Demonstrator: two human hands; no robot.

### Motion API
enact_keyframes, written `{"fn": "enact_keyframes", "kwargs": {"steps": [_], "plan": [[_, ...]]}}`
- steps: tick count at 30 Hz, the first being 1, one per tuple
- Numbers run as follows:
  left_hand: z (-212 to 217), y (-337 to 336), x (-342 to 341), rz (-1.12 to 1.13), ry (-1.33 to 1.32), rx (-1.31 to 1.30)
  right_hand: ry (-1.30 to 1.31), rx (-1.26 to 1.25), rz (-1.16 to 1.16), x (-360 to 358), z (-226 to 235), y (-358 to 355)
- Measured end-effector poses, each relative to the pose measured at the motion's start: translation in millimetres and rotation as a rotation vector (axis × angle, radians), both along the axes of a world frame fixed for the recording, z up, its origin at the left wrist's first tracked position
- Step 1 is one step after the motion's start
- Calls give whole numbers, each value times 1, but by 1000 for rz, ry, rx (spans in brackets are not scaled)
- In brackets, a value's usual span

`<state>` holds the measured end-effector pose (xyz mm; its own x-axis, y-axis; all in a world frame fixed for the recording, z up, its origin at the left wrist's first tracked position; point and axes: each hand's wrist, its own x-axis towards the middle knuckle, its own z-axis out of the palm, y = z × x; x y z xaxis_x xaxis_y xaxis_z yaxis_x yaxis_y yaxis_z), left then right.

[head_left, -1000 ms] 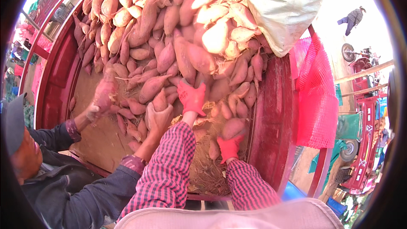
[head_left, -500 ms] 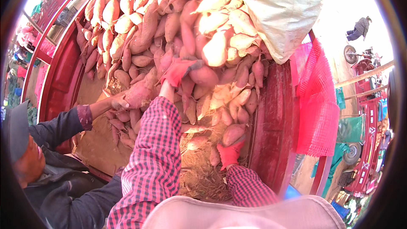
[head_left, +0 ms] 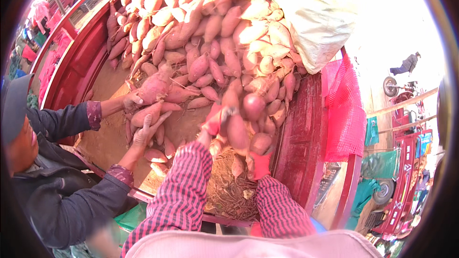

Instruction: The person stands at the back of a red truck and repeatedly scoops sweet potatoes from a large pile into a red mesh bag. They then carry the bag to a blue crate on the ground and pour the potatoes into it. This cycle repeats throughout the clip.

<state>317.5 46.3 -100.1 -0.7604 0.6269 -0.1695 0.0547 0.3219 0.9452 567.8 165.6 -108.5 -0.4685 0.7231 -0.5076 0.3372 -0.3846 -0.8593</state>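
Two red-gloved hands at sweet potato pile in red truck bed. Left hand clamped on long sweet potato; right hand grips another potato at pile's near edge. Co-worker's bare hands alongside.

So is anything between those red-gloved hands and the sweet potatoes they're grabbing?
Nothing visible. The left hand is already wrapped around a sweet potato, and the right hand touches another potato at the edge of the pile. The co-worker's hands work further left.
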Motion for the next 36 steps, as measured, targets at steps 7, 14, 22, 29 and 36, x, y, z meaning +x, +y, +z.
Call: {"fn": "enact_keyframes", "kwargs": {"steps": [7,14,22,29,36], "plan": [[17,-90,222,301,-188,226,344,-472,244,90,80,-26],[76,-248,437,798,-633,679,285,-779,889,155,167,-138],[120,-455,590,1410,-633,1095,161,-730,1689,181,174,-368],[80,-482,620,2052,-890,290,72,-343,1801,176,139,-359],[113,-292,487,823,182,-464,-158,-148,993,130,75,-196]]}}
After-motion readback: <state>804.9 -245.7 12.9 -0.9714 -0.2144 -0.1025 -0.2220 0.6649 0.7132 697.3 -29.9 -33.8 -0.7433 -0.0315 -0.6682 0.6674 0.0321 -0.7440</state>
